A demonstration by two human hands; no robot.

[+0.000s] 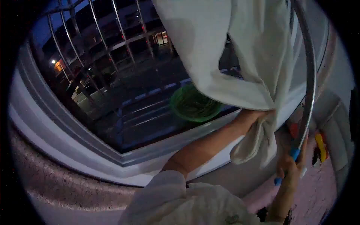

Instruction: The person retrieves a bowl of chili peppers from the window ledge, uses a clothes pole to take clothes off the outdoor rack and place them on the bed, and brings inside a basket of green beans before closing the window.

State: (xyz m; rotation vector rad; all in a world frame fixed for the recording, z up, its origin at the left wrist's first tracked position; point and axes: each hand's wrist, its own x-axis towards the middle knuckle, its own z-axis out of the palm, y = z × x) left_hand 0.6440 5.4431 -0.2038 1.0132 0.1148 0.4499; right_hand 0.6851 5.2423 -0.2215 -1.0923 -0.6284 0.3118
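Note:
Pale cream trousers (202, 33) hang from above in front of the window, their lower part gathered to the right. My left hand (262, 113) is closed on the gathered cloth, its fingers mostly hidden in the folds. A loose end of the fabric droops below the hand. Lower right, my right hand (291, 165) wraps round a long metal pole (309, 75) near its blue grip. The pole runs up beside the trousers and looks bowed through the wide lens; its top end is out of view.
A window frame (123, 159) opens onto metal bars (120, 28) and a dark street. Outside, just past the sill, sits a round green mesh basket (197, 103). A yellow and red item (321, 144) lies on pink fabric (315, 187) at the right, beside grey cushions (335, 131).

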